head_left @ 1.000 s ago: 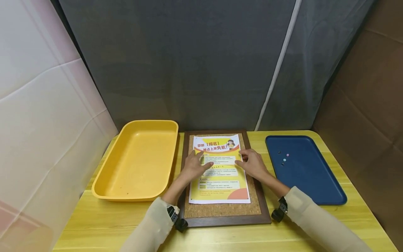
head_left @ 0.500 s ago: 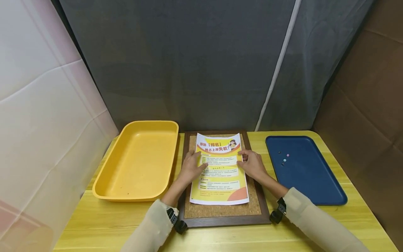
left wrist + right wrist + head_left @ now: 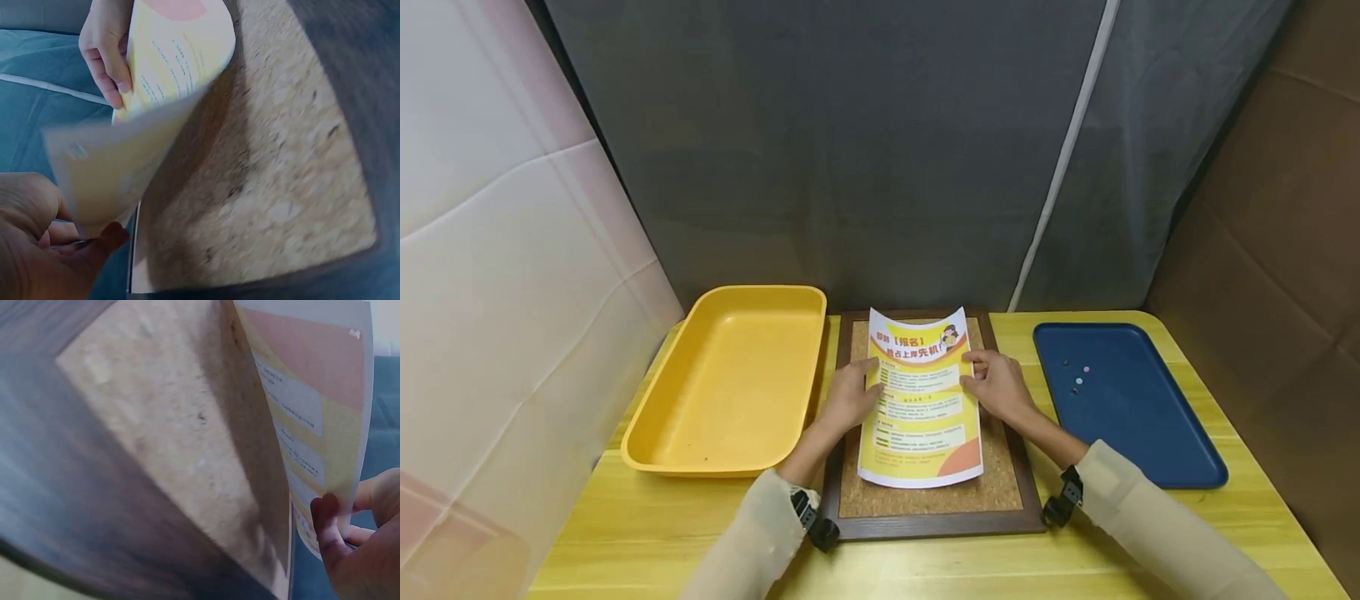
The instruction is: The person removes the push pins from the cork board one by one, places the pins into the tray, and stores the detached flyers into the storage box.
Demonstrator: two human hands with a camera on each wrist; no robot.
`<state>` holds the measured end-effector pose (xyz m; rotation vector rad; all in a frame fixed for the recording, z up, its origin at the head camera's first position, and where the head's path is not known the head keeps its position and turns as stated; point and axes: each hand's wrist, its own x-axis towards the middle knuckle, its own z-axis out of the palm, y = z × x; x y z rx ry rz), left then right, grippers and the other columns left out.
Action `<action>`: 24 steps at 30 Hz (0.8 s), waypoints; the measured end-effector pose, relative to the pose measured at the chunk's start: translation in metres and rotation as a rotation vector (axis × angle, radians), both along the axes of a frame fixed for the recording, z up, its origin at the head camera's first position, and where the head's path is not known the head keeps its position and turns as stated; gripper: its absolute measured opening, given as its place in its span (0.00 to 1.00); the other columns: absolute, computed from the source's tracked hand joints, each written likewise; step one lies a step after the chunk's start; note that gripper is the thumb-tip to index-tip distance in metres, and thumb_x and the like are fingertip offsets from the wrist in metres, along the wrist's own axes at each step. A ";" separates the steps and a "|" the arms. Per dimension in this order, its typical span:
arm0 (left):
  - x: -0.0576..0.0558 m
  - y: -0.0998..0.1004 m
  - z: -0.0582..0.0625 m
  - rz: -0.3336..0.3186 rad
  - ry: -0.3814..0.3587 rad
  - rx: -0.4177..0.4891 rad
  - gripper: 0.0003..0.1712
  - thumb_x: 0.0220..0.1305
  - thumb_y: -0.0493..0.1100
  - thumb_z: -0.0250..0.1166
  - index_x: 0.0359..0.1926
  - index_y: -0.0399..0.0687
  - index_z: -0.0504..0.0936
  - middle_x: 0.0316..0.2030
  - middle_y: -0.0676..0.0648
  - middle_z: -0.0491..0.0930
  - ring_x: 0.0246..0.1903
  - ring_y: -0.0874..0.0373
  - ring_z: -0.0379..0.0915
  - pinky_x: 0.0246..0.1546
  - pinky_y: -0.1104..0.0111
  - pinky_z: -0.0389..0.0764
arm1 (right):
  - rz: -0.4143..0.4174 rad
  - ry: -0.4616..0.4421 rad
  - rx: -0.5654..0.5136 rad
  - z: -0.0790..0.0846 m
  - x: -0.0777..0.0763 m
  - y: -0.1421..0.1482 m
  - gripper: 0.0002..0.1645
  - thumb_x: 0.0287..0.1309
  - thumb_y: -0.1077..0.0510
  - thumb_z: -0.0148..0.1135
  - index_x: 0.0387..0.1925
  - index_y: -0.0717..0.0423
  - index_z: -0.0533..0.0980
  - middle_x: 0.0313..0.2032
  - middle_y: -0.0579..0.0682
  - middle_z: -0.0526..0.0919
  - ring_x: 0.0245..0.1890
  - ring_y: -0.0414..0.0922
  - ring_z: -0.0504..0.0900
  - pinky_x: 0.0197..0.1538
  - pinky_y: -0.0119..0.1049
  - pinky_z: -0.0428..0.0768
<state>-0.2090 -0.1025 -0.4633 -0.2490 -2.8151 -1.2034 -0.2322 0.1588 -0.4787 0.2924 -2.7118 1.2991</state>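
Note:
A yellow and white printed poster is held up off a cork board with a dark wooden frame, its sheet bowed between the two hands. My left hand pinches its left edge between thumb and fingers. On the opposite edge my right hand does the same. Both wrist views show the raised paper casting a shadow over the bare cork. From the right wrist, the back of the poster shows its print faintly through, with the right thumb and fingers gripping its edge.
A deep yellow tray stands left of the board. Right of it lies a flat blue tray with several tiny pins or beads. The wooden table meets a grey curtain at the back.
The poster lay nearly flat on the cork; it has since been lifted and curved, its top edge rising. The left hand has shifted slightly left and now grips the paper's edge.

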 end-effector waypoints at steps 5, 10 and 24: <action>-0.002 -0.005 0.008 -0.002 0.014 -0.009 0.28 0.68 0.28 0.68 0.68 0.25 0.76 0.63 0.28 0.79 0.58 0.42 0.82 0.46 0.58 0.85 | 0.015 -0.006 -0.018 0.012 0.000 -0.005 0.23 0.60 0.64 0.73 0.57 0.66 0.83 0.31 0.57 0.88 0.25 0.45 0.80 0.23 0.34 0.68; -0.003 -0.011 0.017 0.020 0.031 -0.027 0.29 0.67 0.29 0.69 0.68 0.28 0.77 0.62 0.29 0.81 0.32 0.49 0.80 0.22 0.71 0.70 | 0.023 -0.017 -0.032 0.024 0.001 -0.011 0.24 0.61 0.63 0.72 0.59 0.65 0.83 0.31 0.55 0.87 0.25 0.44 0.79 0.22 0.33 0.68; -0.005 -0.055 0.046 0.049 0.040 -0.079 0.31 0.69 0.32 0.67 0.72 0.31 0.74 0.67 0.30 0.77 0.53 0.41 0.82 0.35 0.64 0.80 | 0.081 0.050 -0.087 0.047 -0.007 -0.041 0.24 0.62 0.63 0.74 0.59 0.63 0.83 0.38 0.57 0.89 0.28 0.46 0.84 0.25 0.34 0.71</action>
